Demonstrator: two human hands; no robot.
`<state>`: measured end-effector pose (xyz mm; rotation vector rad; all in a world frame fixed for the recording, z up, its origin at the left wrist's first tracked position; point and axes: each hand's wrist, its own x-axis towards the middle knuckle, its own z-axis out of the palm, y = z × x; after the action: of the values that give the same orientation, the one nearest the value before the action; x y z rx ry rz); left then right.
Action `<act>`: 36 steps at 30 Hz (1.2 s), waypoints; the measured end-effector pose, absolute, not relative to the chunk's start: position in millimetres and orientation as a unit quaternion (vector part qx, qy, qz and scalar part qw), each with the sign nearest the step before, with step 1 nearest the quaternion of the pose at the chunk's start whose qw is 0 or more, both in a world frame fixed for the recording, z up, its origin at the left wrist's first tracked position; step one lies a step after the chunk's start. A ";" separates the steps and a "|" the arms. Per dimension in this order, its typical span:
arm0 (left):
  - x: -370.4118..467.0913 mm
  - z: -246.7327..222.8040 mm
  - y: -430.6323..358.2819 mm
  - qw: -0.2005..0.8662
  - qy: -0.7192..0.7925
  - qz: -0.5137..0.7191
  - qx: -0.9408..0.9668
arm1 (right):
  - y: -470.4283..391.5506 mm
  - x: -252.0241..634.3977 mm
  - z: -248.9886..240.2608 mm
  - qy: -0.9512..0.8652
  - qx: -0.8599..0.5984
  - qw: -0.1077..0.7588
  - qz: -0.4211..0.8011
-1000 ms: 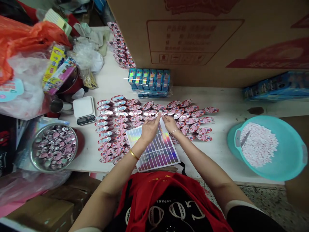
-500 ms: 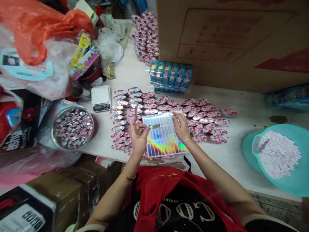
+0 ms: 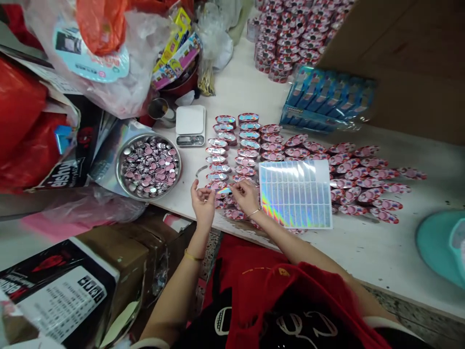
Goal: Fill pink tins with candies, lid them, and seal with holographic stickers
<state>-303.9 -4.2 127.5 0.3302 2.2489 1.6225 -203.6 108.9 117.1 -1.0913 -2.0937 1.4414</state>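
Note:
My left hand [image 3: 204, 201] pinches the left end of a shiny rainbow sticker strip [image 3: 223, 191] between thumb and fingers. A second curved strip [image 3: 201, 170] stands up at its index fingertip. At the other end of the first strip, my right hand [image 3: 247, 196] is closed on it with thumb and fingers. Both hands are over rows of upright oval pink-and-red printed pieces [image 3: 245, 161]; several at the left have shiny silver tops. To the right of my right hand, a holographic sticker sheet [image 3: 296, 194] lies across more of these pieces.
Left on the table are a metal bowl [image 3: 118, 167] of small round discs and a white scale [image 3: 191, 120]. Farther back stand blue boxes in clear plastic [image 3: 327, 99], stacked printed pieces [image 3: 286, 39] and a cardboard box [image 3: 407, 63]. A turquoise tub [image 3: 434, 242] is at right.
My right hand has left the sticker sheet and moved left to grip the strip at my left hand. The sheet now lies right of both hands. The camera view has shifted left.

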 end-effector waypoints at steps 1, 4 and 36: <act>-313.8 120.4 -7.6 0.164 0.806 0.556 0.123 | 105.7 -213.6 112.9 -0.773 -0.385 0.171 0.475; -336.5 99.9 -17.2 0.147 0.833 0.512 0.148 | 96.3 -236.8 100.5 -0.831 -0.379 0.122 0.388; -331.2 127.8 -38.2 0.274 0.771 0.569 0.081 | 65.3 -231.7 102.4 -0.555 -0.447 0.123 0.691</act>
<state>-331.2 -38.2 127.8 0.2179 2.0742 1.5289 -231.7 65.3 102.4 -1.3022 -1.6172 2.0162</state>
